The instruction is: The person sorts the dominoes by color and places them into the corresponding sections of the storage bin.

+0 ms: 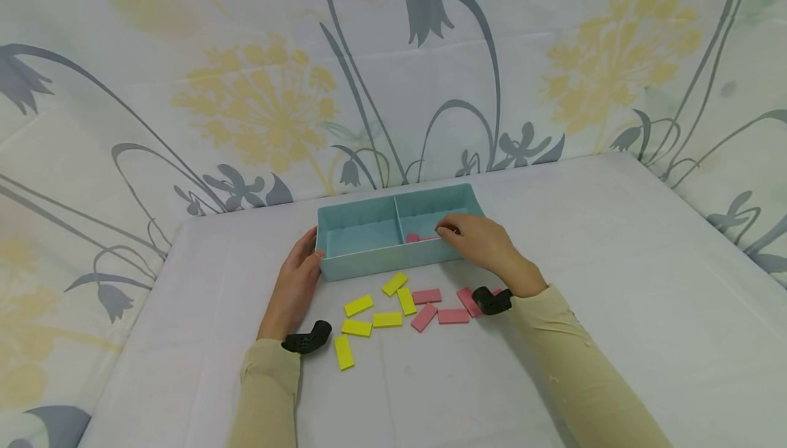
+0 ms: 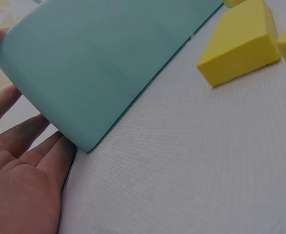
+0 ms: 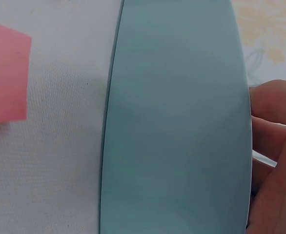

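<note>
A light blue two-compartment box [image 1: 363,261] stands on the table. My left hand [image 1: 296,291] grips its left end, thumb at the front corner and fingers along the side; the left wrist view shows these fingers against the box's end wall [image 2: 84,73]. My right hand [image 1: 482,240] reaches over the front wall into the right compartment, fingers bent. In the right wrist view the front wall [image 3: 177,122] partly covers the fingers [image 3: 275,102], so whether they hold anything is hidden. Pink blocks [image 1: 413,238] show in that compartment, beside the right fingertips.
Several yellow blocks [image 1: 387,319] lie scattered in front of the box, left of several pink blocks [image 1: 453,316]. One pink block is partly hidden by the right wrist's black camera [image 1: 492,300]. A flower-printed cloth [image 1: 381,59] hangs behind the white-covered table [image 1: 615,243].
</note>
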### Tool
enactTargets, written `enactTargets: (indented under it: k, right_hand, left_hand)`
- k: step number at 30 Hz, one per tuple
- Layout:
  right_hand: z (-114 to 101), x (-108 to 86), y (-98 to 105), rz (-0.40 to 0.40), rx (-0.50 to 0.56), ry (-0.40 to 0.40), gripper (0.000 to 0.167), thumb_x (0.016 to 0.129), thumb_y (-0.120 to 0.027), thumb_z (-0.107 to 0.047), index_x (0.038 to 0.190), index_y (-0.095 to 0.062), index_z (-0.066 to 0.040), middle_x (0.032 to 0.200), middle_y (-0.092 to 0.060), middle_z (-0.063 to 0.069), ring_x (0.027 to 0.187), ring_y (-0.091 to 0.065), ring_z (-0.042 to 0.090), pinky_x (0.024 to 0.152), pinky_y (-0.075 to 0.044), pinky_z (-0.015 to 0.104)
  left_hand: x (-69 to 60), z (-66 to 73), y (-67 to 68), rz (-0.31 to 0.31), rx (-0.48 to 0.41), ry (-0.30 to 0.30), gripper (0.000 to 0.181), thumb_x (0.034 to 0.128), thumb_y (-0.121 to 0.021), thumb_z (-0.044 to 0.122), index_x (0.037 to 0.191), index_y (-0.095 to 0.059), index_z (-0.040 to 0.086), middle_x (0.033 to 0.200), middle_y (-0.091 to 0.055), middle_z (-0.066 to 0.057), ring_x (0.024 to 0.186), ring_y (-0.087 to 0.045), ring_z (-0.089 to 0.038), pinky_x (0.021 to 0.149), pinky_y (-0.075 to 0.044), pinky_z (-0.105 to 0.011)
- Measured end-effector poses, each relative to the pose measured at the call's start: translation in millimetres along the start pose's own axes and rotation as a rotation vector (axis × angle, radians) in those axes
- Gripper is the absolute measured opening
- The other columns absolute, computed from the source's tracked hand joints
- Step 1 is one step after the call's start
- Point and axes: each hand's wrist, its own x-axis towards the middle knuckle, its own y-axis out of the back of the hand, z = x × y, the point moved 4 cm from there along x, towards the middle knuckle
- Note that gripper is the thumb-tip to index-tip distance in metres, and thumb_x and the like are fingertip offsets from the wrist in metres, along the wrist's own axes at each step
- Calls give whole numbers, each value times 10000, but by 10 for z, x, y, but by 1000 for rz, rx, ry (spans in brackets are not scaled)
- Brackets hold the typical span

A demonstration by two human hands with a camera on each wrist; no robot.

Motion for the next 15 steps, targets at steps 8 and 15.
enactTargets:
  k: [8,15]
  right_hand:
    - [1,-17,26,-17,42,10,298,920,-478,-294,1123,-611,-121,1069,-607,20,913,-547,188,775,-447,399]
    - [15,-37,59,-13,106,42,310,914,-493,-289,1136,-605,-104,1064,-605,21,939,-542,181,793,-444,382]
  left_hand:
    - [9,-4,-5,-4,-20,-6,562,915,-488,332,1410,-247,222,1464,-181,14,1318,-192,-130,1060,-206,-344]
    - [-1,-9,-4,-1,-23,-6,542,919,-486,313,1404,-257,237,1462,-180,9,1320,-182,-132,1064,-197,-346]
